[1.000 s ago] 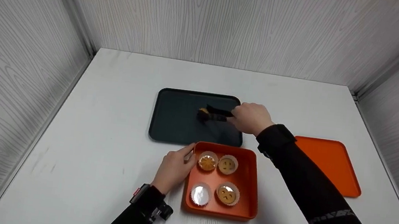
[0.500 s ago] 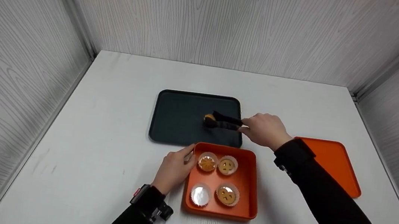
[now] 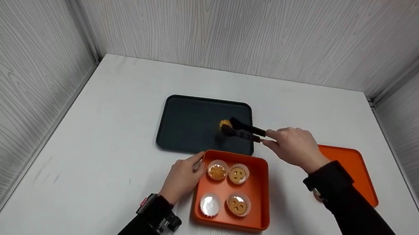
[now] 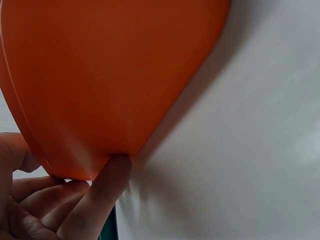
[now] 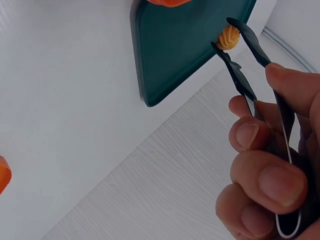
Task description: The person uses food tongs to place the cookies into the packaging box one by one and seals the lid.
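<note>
White table's (image 3: 116,103) under the right fingers (image 5: 247,134) (clamped on tongs (image 3: 243,134)) and left fingers (image 4: 100,197) (gripping orange box (image 3: 260,194)), woodgrain walls (image 3: 220,24) beyond and beside 'em.

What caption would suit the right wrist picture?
A right hand holds dark tongs pinching a ridged golden cookie above a green tray.

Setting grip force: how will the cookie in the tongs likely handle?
The ridged cookie looks crumbly, so squeezing could chip it. Its small size suggests little weight. Pinched at the tips of the tongs, it might twist.
</note>
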Motion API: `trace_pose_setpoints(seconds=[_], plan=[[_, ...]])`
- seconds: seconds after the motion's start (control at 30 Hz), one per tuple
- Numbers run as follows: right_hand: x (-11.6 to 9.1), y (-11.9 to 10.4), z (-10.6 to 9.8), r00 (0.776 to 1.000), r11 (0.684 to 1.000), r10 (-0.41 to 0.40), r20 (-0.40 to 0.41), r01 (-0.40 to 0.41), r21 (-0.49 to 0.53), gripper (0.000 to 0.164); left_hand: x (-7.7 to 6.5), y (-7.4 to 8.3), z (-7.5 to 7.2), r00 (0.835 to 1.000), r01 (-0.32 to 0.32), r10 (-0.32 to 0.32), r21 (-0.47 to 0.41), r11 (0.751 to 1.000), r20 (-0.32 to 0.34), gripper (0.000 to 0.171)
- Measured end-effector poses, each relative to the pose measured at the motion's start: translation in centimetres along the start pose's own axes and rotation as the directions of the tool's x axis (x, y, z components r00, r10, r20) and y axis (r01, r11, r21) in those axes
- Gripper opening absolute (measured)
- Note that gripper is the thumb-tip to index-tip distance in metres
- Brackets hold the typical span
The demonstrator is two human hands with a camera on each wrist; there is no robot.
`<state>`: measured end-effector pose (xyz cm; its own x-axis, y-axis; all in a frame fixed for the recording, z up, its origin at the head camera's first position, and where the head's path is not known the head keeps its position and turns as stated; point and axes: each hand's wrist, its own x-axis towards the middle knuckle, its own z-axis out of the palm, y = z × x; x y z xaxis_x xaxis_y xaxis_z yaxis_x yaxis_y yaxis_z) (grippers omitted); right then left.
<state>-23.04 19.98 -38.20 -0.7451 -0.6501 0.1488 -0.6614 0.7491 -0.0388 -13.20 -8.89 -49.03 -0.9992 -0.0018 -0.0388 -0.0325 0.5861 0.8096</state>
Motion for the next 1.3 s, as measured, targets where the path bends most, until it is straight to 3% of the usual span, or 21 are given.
trace_pose_setpoints(seconds=[0.87,1.3], plan=[[-8.0,-1.7,-1.3,0.991,0.997,-0.049,-0.128,0.056,0.052,0.019,0.0,-0.1,0.1,0.999,-0.032,0.032,0.024,0.999,-0.008,0.045],[-10.9,-3.3,-1.3,0.996,0.988,-0.087,-0.034,0.091,0.123,0.029,0.0,0.0,0.0,1.000,-0.023,0.023,0.022,0.999,-0.006,0.046]])
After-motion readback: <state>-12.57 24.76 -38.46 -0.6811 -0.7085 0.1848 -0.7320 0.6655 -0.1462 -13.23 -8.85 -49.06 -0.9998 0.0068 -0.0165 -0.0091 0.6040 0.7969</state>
